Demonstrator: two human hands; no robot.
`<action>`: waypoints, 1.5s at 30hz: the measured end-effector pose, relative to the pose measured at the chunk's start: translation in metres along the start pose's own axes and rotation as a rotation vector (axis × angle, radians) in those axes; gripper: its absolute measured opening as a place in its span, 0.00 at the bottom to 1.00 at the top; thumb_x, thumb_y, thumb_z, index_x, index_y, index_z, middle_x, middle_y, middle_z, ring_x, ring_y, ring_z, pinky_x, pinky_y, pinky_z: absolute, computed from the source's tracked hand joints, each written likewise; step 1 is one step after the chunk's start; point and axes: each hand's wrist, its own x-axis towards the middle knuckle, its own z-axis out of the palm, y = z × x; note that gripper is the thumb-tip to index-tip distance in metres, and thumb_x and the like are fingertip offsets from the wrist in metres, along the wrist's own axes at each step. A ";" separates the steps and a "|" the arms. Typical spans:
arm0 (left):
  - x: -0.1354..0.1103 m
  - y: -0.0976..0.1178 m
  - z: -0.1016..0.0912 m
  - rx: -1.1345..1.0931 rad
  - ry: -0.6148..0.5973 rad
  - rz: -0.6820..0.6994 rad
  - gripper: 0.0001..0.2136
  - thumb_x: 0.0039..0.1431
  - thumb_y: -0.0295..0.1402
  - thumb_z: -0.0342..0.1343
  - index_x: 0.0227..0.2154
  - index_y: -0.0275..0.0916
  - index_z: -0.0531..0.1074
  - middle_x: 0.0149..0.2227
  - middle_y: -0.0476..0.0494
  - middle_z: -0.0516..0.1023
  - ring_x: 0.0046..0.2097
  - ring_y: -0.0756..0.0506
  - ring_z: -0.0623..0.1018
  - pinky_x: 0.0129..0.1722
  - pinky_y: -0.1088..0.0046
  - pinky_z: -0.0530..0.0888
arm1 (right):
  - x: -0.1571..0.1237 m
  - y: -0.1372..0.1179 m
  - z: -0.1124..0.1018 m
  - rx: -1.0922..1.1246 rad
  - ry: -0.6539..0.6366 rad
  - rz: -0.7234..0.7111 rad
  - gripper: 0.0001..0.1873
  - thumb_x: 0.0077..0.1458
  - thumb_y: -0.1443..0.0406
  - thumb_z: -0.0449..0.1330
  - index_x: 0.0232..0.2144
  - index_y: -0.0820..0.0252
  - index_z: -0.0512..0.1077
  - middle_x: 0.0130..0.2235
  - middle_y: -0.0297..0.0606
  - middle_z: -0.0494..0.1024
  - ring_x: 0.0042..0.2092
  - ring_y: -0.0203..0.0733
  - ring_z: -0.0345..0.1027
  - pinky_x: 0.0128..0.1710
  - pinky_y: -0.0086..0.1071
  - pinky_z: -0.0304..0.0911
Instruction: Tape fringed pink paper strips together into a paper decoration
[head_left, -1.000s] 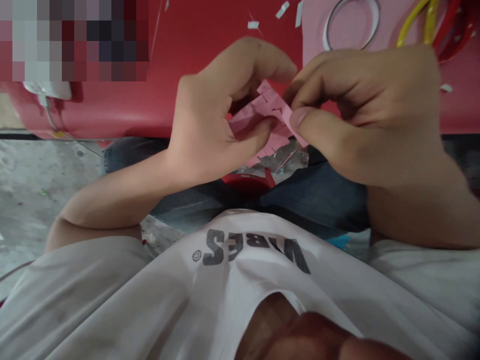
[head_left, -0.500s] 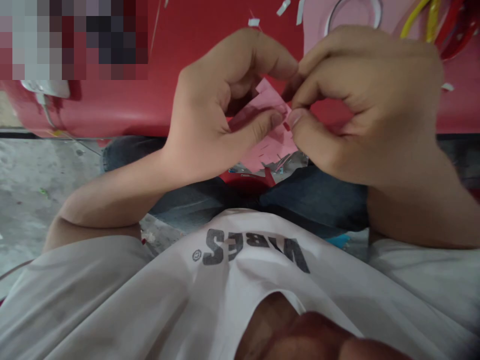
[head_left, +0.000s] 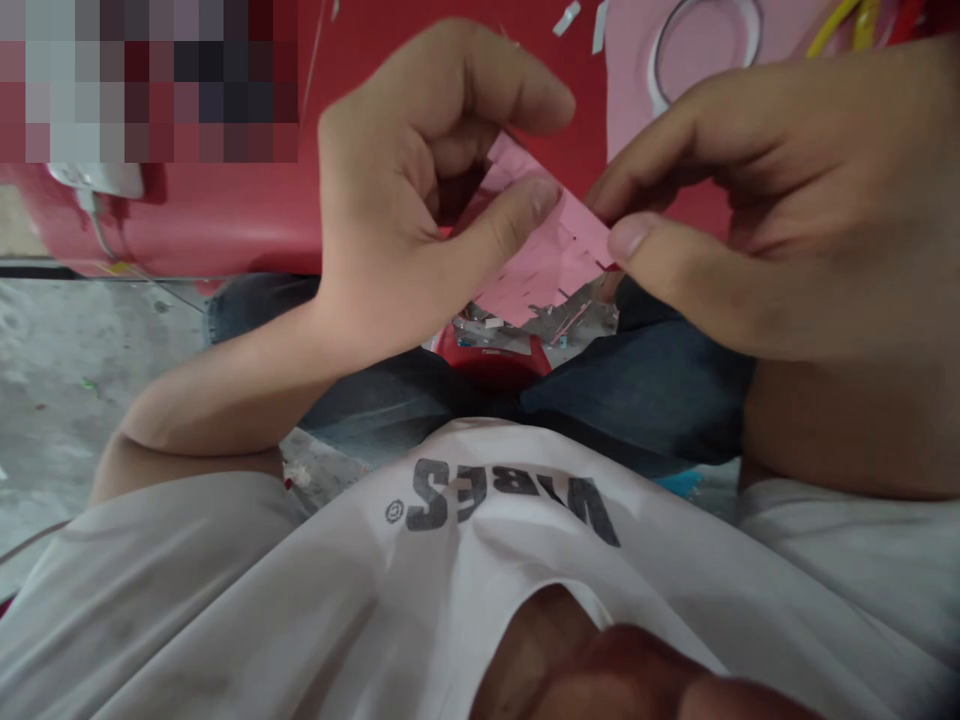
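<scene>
A small piece of pink paper (head_left: 551, 245) is held up between my two hands, above my lap. Short slits run along its lower edge, and its strip-like top edge slants down to the right. My left hand (head_left: 427, 190) pinches it, thumb lying across the near face and the fingers curled behind, partly hidden. At the paper's right corner, my right hand (head_left: 757, 190) has its thumb tip and index finger closed on the edge.
On the red table (head_left: 390, 50) lie a larger pink sheet (head_left: 630, 80), a white ring (head_left: 660, 60), yellow-handled scissors or pliers (head_left: 865, 25) and white paper scraps (head_left: 567, 18). A white plug with a cable (head_left: 97, 180) sits at the left edge. Litter lies on the floor below.
My right hand has shifted right and its thumb now sits at the paper's corner. My left hand has moved slightly up and left, and more of the paper's face shows.
</scene>
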 end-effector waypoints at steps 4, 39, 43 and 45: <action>0.007 -0.001 0.018 -0.078 0.163 0.008 0.31 0.61 0.56 0.66 0.61 0.46 0.69 0.50 0.42 0.77 0.64 0.37 0.77 0.51 0.64 0.84 | -0.001 -0.001 0.001 0.072 0.016 0.027 0.07 0.51 0.71 0.67 0.34 0.55 0.79 0.35 0.33 0.80 0.34 0.38 0.71 0.34 0.38 0.64; 0.009 0.006 0.028 -0.588 0.509 -0.230 0.14 0.65 0.42 0.68 0.43 0.42 0.71 0.37 0.50 0.72 0.42 0.50 0.82 0.36 0.78 0.74 | -0.004 0.007 0.044 -0.105 0.389 -0.254 0.04 0.60 0.68 0.64 0.36 0.58 0.71 0.34 0.32 0.74 0.36 0.33 0.66 0.39 0.34 0.61; 0.008 -0.001 0.031 -0.628 0.555 -0.280 0.14 0.67 0.47 0.65 0.43 0.44 0.71 0.35 0.50 0.73 0.40 0.49 0.81 0.35 0.76 0.74 | -0.002 0.010 0.042 -0.219 0.389 -0.371 0.05 0.59 0.70 0.64 0.37 0.58 0.71 0.34 0.35 0.77 0.39 0.39 0.72 0.41 0.38 0.66; 0.003 -0.009 0.030 -0.609 0.557 -0.313 0.13 0.66 0.47 0.65 0.42 0.45 0.72 0.33 0.50 0.73 0.39 0.49 0.81 0.34 0.76 0.74 | -0.002 0.010 0.041 -0.276 0.390 -0.399 0.05 0.60 0.69 0.64 0.38 0.56 0.72 0.34 0.34 0.79 0.40 0.41 0.74 0.43 0.39 0.68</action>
